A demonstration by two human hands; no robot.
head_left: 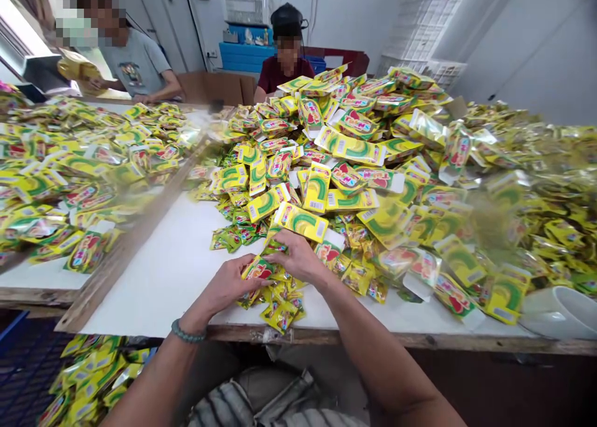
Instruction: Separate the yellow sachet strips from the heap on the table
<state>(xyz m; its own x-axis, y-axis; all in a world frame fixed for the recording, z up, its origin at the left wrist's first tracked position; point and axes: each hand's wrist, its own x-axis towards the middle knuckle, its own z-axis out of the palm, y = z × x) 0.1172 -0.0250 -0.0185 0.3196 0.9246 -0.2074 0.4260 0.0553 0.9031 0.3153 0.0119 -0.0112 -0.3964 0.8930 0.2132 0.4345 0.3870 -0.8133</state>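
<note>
Both hands close on a bunch of small glossy yellow-and-green film sachets (259,269) at the near edge of the white-topped bench (177,271). The left hand (228,287) cups the bunch from the left, and the right hand (296,258) pinches its far end with curled fingers. The sachets look light, thin, crinkly and slippery, so a pinch across the flat sealed edges should hold best. To the right and far rises a big heap of larger yellow packets (364,153). A wooden rail (135,240) runs on the left, and a white plastic bowl (559,312) sits near right.
</note>
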